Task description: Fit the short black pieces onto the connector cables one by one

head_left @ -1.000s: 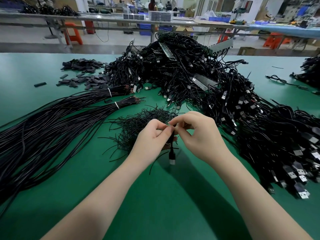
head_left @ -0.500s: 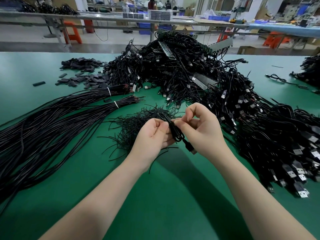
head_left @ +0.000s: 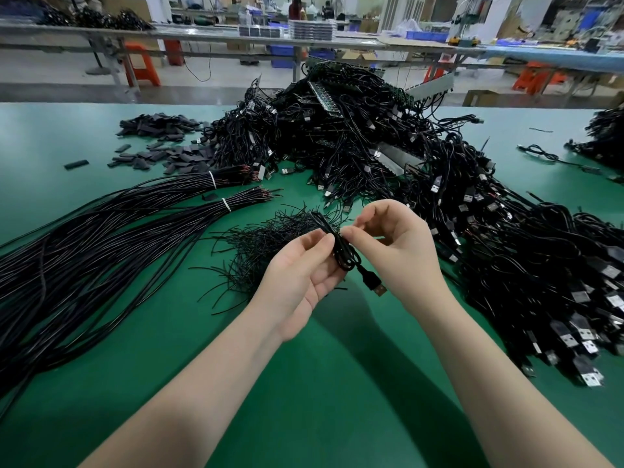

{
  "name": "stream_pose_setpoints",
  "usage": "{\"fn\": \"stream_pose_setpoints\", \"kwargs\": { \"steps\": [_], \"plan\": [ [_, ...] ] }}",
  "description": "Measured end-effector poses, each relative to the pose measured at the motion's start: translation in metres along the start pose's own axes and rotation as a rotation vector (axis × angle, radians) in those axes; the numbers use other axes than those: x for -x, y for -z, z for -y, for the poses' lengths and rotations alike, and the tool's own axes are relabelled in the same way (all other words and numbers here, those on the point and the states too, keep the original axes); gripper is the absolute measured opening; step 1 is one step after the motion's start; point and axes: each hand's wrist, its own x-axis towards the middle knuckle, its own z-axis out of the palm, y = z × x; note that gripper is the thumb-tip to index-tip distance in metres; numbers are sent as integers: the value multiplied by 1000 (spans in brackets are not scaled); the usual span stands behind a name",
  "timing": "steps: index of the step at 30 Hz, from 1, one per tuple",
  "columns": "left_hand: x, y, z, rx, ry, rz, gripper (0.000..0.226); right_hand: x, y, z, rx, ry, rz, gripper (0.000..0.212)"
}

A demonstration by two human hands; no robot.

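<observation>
Green table point(head_left: 304, 383) carries cable heaps point(head_left: 371, 146), tied bundles point(head_left: 101, 238), short black pieces point(head_left: 162, 126).

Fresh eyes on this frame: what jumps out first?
The huge tangle of black USB cables heaped from table centre to the right edge. In front, the left hand and right hand pinch a small coiled cable, its plug dangling. Long tied wire bundles sweep across the left.

Both forearms reach forward, converging. The left hand point(head_left: 305, 265) curls palm-up, fingers gripping; the right hand point(head_left: 396, 244) pinches thumb against fingertips, just beside it.
</observation>
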Motion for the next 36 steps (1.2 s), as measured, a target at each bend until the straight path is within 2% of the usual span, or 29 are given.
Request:
{"fn": "stream_pose_setpoints", "kwargs": {
  "steps": [2, 4, 11, 13, 17, 23, 27, 36],
  "plan": [
    [0, 0, -1, -48, -33, 24, 19, 1, 0, -1, -23, -101, -32, 18],
    [0, 1, 0, -96, -94, -17, 19, 2, 0, -3, 35, -178, -55, 20],
    [-1, 5, 6, -362, -281, -157, 24, 6, -9, -1, 90, -229, -2, 14],
    [-1, 5, 6, -388, -293, -174, 24, 8, -12, -2, 55, -248, 0, 9],
    [0, 4, 9, -424, -265, -110, 22, 7, -12, -3, -4, -296, -26, 8],
    [0, 8, 2, -409, -258, -127, 21, 8, -12, 0, -99, -360, 54, 9],
    [0, 10, -2, -588, -354, -108, 38, 9, -11, 2, -171, -389, 101, 9],
    [-2, 10, -3, -633, -319, -88, 20, 4, -3, 1, -318, -482, 149, 6]
  ]
}}
